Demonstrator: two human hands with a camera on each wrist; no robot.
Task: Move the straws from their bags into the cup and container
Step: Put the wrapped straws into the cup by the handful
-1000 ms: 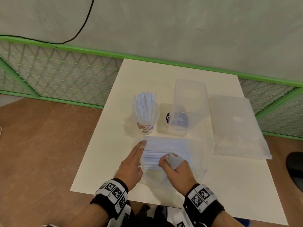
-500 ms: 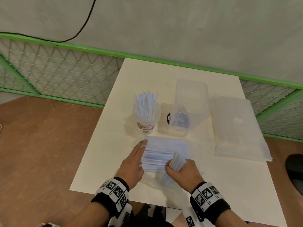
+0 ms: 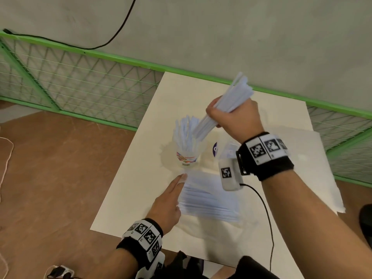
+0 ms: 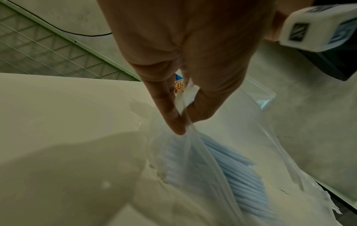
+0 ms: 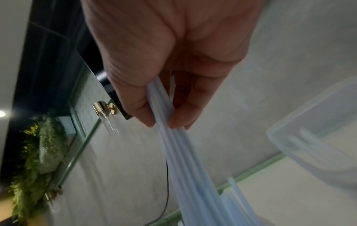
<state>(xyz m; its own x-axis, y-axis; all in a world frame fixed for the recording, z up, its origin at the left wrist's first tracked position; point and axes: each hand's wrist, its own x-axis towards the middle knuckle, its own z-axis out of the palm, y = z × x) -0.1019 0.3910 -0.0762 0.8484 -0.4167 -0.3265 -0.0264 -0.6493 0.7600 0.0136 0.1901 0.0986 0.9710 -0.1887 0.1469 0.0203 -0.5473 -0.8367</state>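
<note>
My right hand (image 3: 221, 115) grips a bunch of pale blue straws (image 3: 227, 105), tilted, with their lower ends just above the printed cup (image 3: 188, 157). The cup holds several straws (image 3: 184, 131). In the right wrist view my fingers (image 5: 179, 116) curl round the bunch (image 5: 185, 160). My left hand (image 3: 173, 196) lies at the left edge of the open straw bag (image 3: 209, 198). Thumb and finger pinch its film (image 4: 184, 97), with straws inside (image 4: 231, 172). My right wrist mostly hides the clear container (image 5: 318, 134).
A second clear bag of straws (image 3: 314, 158) lies flat at the right of the white table (image 3: 141, 178). A green wire fence (image 3: 80, 85) runs behind the table. A black cable (image 3: 267, 214) hangs from my right wrist camera over the table's near side.
My right hand has drawn a bunch of straws out of the bag and lifted it up and away to above the cup. My left hand has stayed at the bag's edge.
</note>
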